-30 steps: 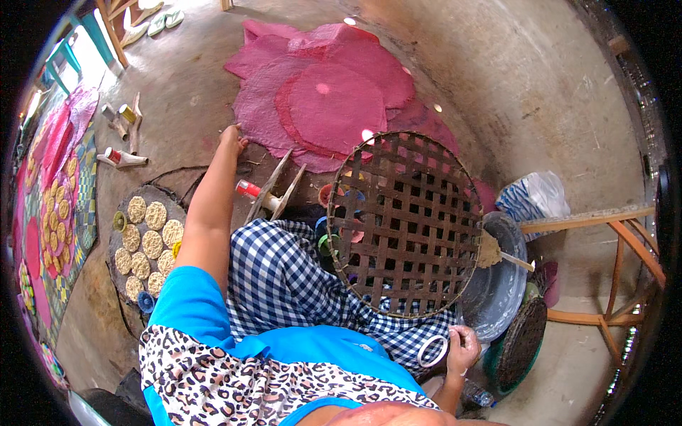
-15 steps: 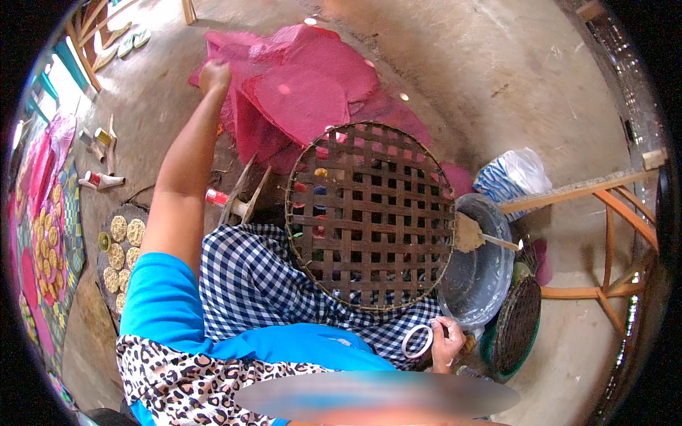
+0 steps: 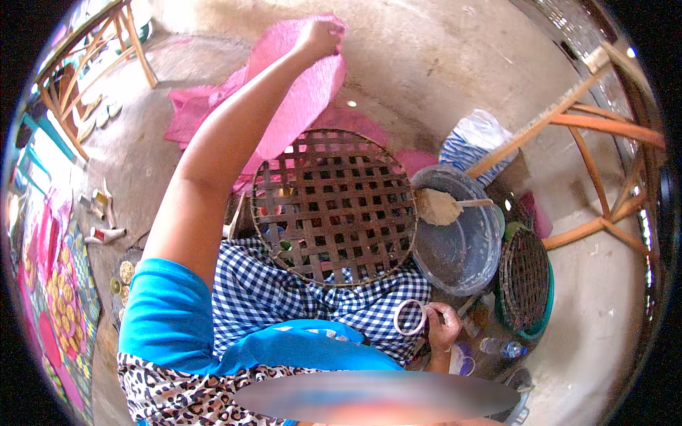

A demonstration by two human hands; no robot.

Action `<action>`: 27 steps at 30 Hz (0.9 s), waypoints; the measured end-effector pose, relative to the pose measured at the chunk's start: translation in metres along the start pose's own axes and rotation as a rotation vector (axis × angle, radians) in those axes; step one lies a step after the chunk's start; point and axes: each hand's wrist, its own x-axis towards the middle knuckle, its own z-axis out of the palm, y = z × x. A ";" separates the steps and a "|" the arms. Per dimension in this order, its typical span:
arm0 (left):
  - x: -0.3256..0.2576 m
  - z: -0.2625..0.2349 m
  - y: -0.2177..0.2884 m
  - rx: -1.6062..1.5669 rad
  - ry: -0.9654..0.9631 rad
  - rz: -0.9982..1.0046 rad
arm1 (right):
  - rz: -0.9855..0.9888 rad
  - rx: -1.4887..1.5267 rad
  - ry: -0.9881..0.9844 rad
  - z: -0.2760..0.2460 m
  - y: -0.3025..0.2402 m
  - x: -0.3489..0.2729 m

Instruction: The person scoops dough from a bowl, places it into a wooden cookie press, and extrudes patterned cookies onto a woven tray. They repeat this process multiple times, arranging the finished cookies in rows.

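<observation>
At the far side my left hand [image 3: 321, 40] is closed on the edge of a thin pink mesh cloth [image 3: 305, 96], holding part of it up off the floor. The rest of the cloth lies crumpled to the left and behind. My right hand [image 3: 444, 326] pinches a white ring [image 3: 396, 319] near my lap. Between the hands, a round open-weave tray [image 3: 334, 206] rests over my checkered cloth [image 3: 263, 284]. Beside the tray stands a grey basin [image 3: 462, 263] with a pale, flour-like mass [image 3: 437, 207] and a light stick handle [image 3: 476, 204] at its rim.
To the right are a second woven tray [image 3: 526, 273] on a green basin, a plastic bottle [image 3: 503, 348] and wooden bars [image 3: 579, 135]. A blue-and-white bag [image 3: 474, 145] stands behind the grey basin. Round yellowish cakes [image 3: 64, 284] lie on a mat at left.
My left hand has swung rightward and farther away, lifting and pulling the pink cloth with it. The right hand keeps the ring. The whole view has shifted.
</observation>
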 end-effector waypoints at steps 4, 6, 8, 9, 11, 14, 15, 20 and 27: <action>-0.068 0.081 0.019 0.492 -0.437 0.376 | -0.032 0.019 0.089 -0.014 0.008 -0.008; -0.132 0.127 0.021 0.486 -0.518 0.315 | -0.044 0.049 0.096 -0.018 0.013 -0.009; -0.190 0.168 0.029 0.506 -0.588 0.156 | -0.045 0.118 0.093 -0.019 0.017 -0.010; -0.220 0.178 0.030 0.380 -0.563 0.058 | -0.039 0.107 0.085 -0.019 0.020 -0.010; -0.260 0.192 0.038 0.424 -0.639 -0.006 | -0.023 0.109 0.062 -0.022 0.024 -0.014; -0.303 0.190 0.046 0.424 -0.727 0.057 | 0.053 0.166 0.079 -0.022 0.029 -0.021; -0.313 0.189 0.048 0.444 -0.783 0.082 | 0.078 0.184 0.085 -0.022 0.030 -0.024; -0.350 0.185 0.057 0.377 -0.653 0.161 | 0.074 0.091 0.033 -0.016 0.037 -0.029; -0.364 0.184 0.059 0.393 -0.748 0.171 | 0.177 0.152 0.007 -0.009 0.050 -0.029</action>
